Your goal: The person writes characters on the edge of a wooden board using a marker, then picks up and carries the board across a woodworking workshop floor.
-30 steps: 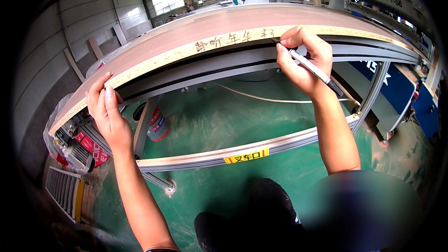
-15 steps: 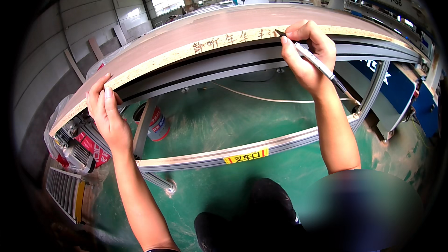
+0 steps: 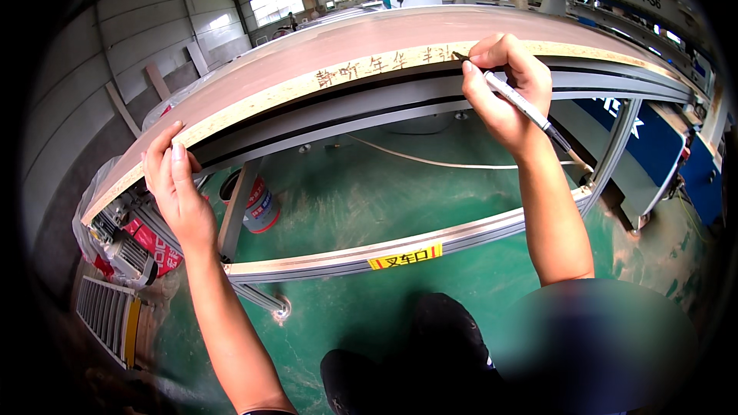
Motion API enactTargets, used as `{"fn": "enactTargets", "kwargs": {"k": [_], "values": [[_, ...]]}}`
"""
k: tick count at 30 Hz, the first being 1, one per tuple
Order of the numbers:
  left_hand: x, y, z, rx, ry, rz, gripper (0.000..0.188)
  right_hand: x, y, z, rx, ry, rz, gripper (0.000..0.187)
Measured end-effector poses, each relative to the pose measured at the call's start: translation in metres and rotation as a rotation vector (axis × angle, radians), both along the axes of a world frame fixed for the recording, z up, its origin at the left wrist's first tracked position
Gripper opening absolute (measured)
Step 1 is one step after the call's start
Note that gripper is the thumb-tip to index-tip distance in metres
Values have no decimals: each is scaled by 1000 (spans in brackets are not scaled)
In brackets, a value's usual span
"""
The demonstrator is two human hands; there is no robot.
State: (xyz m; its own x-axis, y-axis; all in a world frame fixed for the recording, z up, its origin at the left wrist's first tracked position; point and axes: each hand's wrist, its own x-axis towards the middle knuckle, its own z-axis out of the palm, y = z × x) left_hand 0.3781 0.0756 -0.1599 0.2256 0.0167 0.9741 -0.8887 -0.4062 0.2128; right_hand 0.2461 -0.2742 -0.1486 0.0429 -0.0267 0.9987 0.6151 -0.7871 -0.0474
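A wide particleboard panel [image 3: 254, 102] with a brownish top face lies across a grey metal frame, its raw chip edge facing me. Along that edge runs a row of dark handwritten characters [image 3: 365, 67]. My right hand [image 3: 513, 92] is closed round a white marker pen [image 3: 516, 98], whose black tip touches the edge at the right end of the writing. At the panel's left part, my left hand [image 3: 178, 188] grips the edge, with fingertips on the top face and the thumb against the edge.
Under the panel stand the frame's metal legs and a low crossbar [image 3: 330, 260] with a yellow label. A paint bucket [image 3: 261, 206] sits on the green floor, near a motor [image 3: 131, 257] at the left. Blue and white machinery [image 3: 669, 146] stands at the right.
More dark strokes have appeared on the panel edge just left of the marker tip. My right hand has shifted very slightly; my left hand keeps its place.
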Motion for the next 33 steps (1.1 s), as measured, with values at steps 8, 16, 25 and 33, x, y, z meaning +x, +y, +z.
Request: {"fn": "enactTargets", "kwargs": {"k": [8,16,25,33], "values": [[-1,1,1,14,7,13,32,1,1,0,-33,10,-20,13],[-3,1,1,12,12,11,32,-8,-3,-5,-36,-12,-52,12],[-3,1,-3,22,24,-13,25,-20,11,-51,192,248,185,12],[-78,-41,-64,331,130,-185,13,-40,46,-58,187,423,594,19]]}}
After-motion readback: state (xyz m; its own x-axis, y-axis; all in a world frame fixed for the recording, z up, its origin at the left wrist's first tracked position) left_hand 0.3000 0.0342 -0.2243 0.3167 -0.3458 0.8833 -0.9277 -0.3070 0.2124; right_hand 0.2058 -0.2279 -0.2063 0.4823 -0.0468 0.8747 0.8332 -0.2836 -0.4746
